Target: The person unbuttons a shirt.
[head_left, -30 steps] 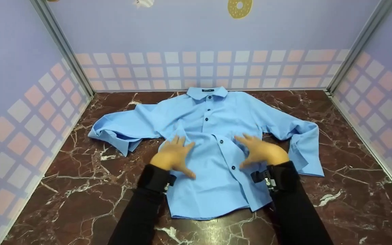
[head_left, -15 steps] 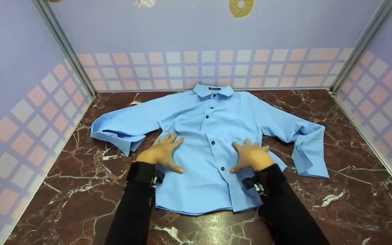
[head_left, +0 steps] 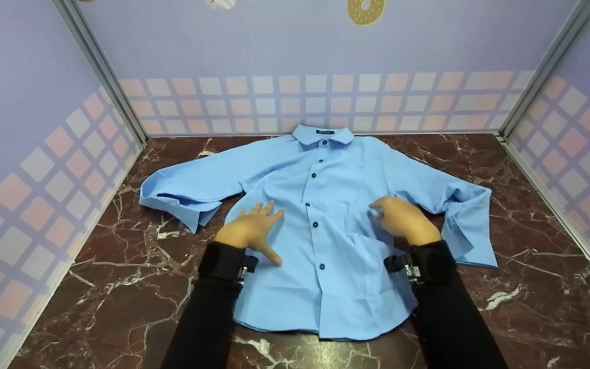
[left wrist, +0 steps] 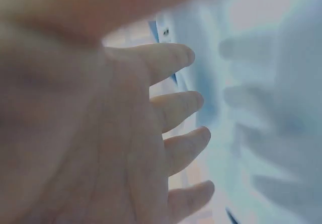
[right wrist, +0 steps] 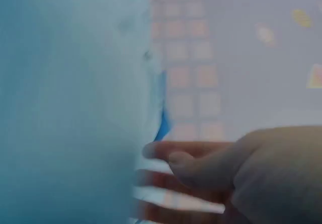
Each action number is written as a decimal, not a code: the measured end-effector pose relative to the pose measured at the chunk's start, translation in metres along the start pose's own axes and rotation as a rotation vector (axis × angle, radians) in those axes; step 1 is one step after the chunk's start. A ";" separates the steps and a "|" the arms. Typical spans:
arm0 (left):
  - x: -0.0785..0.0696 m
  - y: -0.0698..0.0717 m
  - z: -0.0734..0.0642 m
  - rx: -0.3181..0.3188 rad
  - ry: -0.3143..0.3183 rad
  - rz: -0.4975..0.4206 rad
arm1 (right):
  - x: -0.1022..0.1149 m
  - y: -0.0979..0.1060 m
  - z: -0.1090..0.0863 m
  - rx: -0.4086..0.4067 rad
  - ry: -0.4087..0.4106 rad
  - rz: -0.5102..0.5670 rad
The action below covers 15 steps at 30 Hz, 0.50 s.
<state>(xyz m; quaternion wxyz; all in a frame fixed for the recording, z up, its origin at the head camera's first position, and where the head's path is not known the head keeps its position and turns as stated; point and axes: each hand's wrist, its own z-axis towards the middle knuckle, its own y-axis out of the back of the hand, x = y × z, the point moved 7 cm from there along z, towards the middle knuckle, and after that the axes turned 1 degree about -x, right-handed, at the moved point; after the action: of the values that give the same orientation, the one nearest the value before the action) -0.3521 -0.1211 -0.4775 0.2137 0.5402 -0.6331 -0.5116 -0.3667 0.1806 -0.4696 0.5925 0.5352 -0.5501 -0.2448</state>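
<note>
A light blue long-sleeved shirt [head_left: 290, 241] with dark buttons lies front side up, its collar [head_left: 324, 134] toward the back wall. Its button placket runs fairly straight down the middle, with creases at the right of the body. My left hand [head_left: 250, 229] is over the shirt's left side, fingers spread. In the left wrist view, the left fingers [left wrist: 186, 146] stand a little off the cloth, with shadows on it. My right hand [head_left: 402, 218] is at the shirt's right side below the armpit. Its fingers [right wrist: 176, 181] reach the cloth, thumb near the index finger; no cloth shows pinched.
The shirt lies on a dark red marbled table [head_left: 116, 307]. Purple walls with pink and white checks stand at the back [head_left: 254, 41], left [head_left: 23, 102] and right [head_left: 587, 123]. Both shirt cuffs [head_left: 182, 207] are bent inward.
The lower front has straightened: the placket's bottom has moved left and toward me, and the fold across the middle has flattened. My right hand has shifted right and away.
</note>
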 end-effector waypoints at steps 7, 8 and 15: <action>0.000 -0.016 0.006 0.036 0.060 -0.016 | -0.029 -0.023 0.021 0.186 -0.008 -0.050; 0.000 -0.017 0.006 0.040 0.070 -0.013 | -0.033 -0.020 0.024 0.191 0.001 -0.040; -0.018 -0.020 0.007 0.051 0.073 -0.018 | -0.074 0.010 0.041 0.245 0.033 0.052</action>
<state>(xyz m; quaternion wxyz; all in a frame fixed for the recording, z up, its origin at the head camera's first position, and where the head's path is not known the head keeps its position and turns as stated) -0.3429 -0.0992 -0.4928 0.2184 0.5693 -0.6328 -0.4772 -0.4270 0.2340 -0.4970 0.5376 0.5931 -0.5800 -0.1515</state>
